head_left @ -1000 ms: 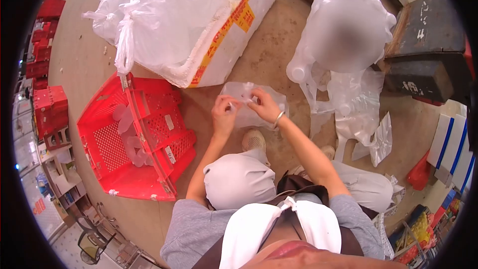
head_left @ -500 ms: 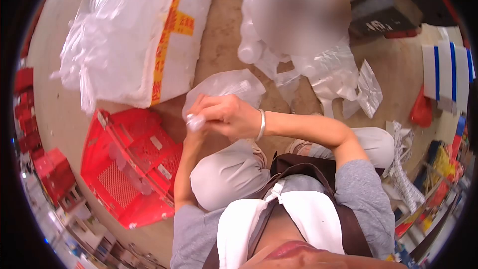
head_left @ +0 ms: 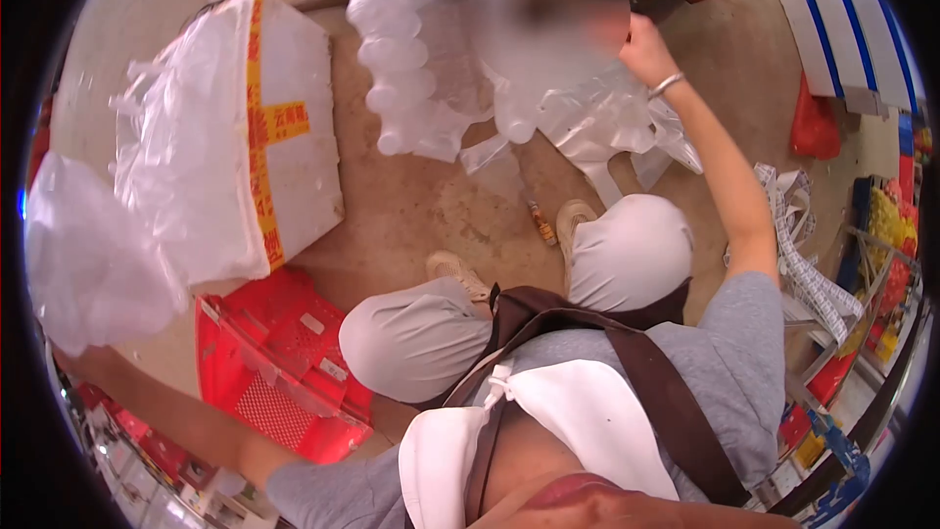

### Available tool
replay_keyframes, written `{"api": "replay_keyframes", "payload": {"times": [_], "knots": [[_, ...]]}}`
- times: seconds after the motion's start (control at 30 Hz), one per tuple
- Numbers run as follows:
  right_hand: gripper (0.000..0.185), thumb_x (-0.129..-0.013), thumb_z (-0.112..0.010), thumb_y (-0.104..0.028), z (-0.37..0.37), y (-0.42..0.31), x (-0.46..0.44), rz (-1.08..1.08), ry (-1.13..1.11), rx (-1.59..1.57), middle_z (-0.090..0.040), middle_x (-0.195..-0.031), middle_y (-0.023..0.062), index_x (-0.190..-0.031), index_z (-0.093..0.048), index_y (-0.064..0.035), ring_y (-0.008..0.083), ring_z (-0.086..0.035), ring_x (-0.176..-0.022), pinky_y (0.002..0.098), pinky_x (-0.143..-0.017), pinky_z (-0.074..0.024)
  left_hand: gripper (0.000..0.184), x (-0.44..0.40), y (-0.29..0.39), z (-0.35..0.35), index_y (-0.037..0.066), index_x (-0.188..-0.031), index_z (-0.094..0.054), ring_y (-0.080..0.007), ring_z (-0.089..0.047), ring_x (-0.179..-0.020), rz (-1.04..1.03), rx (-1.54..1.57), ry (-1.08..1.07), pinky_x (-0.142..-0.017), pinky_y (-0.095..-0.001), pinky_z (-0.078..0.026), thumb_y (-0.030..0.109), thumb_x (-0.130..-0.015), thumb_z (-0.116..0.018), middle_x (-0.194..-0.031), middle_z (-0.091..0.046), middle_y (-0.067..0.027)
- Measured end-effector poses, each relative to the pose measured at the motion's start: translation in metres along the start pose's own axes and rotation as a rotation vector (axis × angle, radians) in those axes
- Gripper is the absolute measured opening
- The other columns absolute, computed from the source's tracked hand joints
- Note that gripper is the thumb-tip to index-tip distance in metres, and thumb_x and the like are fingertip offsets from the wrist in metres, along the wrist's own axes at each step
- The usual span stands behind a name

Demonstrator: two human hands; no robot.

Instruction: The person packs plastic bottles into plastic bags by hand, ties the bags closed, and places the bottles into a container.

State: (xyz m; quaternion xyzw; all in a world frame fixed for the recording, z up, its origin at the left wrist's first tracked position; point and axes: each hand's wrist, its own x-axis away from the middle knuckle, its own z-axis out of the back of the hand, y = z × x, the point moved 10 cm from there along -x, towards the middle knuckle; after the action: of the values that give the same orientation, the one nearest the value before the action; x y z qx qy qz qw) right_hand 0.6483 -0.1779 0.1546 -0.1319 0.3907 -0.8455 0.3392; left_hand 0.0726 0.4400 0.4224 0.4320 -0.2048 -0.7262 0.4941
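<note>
At the far left, my left hand (head_left: pixel 83 364) is closed on a filled, clear plastic bag (head_left: pixel 98 255), which covers most of its fingers. My right hand (head_left: pixel 648 57), with a bracelet at the wrist, reaches forward beside a blurred patch. Its fingers look curled, but the blur hides their tips and anything in them. Just below that hand lie thin clear plastic bags (head_left: pixel 597 127). A sheet of clear rounded plastic containers (head_left: pixel 397 69) stands to the left of the blur.
A white foam box (head_left: pixel 304 167) with yellow tape and plastic over it stands left of centre. Before it sits a red plastic basket (head_left: pixel 284 372). A small printed tube (head_left: pixel 541 223) lies between my feet. White-and-blue boxes (head_left: pixel 852 34) and a red bag (head_left: pixel 815 122) are at right.
My hands were together at the bag's neck and have moved apart. The left carried the bag out to the far left; the right let go and went forward and right.
</note>
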Motion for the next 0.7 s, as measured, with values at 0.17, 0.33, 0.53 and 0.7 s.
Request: {"api": "replay_keyframes", "payload": {"times": [0.17, 0.33, 0.53, 0.7], "knots": [[0.041, -0.079, -0.064, -0.038, -0.038, 0.068, 0.049, -0.293, 0.011, -0.132, -0.064, -0.087, 0.0119, -0.1, -0.061, -0.0021, 0.024, -0.062, -0.078, 0.0325, -0.071, -0.0479, 0.045, -0.143, -0.042, -0.032, 0.005, -0.112, -0.056, -0.0266, -0.057, -0.088, 0.057, -0.415, -0.109, -0.074, -0.0342, -0.045, 0.039, -0.082, -0.061, -0.11, -0.057, -0.0106], [0.061, -0.076, -0.059, -0.056, -0.077, -0.02, -0.031, -0.076, 0.156, 0.088, -0.062, -0.088, 0.0152, -0.101, -0.053, -0.0016, 0.031, -0.062, -0.077, 0.0394, -0.07, -0.0479, 0.056, 0.037, 0.126, -0.232, 0.0, -0.123, -0.047, -0.0288, -0.047, -0.114, -0.813, -0.503, 0.012, -0.099, -0.0349, -0.034, 0.035, -0.082, -0.061, -0.117, -0.053, -0.0194], [0.036, -0.081, -0.058, -0.036, -0.111, -0.01, -0.101, -0.067, 0.164, 0.156, -0.064, -0.079, 0.0123, -0.098, -0.059, -0.0036, 0.0304, -0.062, -0.075, 0.0385, -0.069, -0.0481, 0.075, 0.296, 0.196, -0.497, -0.005, -0.129, -0.027, -0.041, -0.056, -0.097, -0.466, -0.325, -0.681, -0.082, -0.0451, -0.045, 0.038, -0.078, -0.061, -0.106, -0.055, -0.0285], [0.018, -0.08, -0.057, -0.015, -0.111, 0.02, -0.078, -0.01, 0.148, -0.285, -0.063, -0.068, 0.0074, -0.091, -0.065, -0.0036, 0.0161, -0.062, -0.067, 0.0299, -0.061, -0.0464, 0.06, 0.297, 0.172, -0.504, -0.003, -0.134, -0.018, -0.0437, -0.059, -0.084, -0.383, -0.392, -0.619, -0.075, -0.0488, -0.047, 0.019, -0.085, -0.043, -0.098, -0.059, -0.0274]]}}
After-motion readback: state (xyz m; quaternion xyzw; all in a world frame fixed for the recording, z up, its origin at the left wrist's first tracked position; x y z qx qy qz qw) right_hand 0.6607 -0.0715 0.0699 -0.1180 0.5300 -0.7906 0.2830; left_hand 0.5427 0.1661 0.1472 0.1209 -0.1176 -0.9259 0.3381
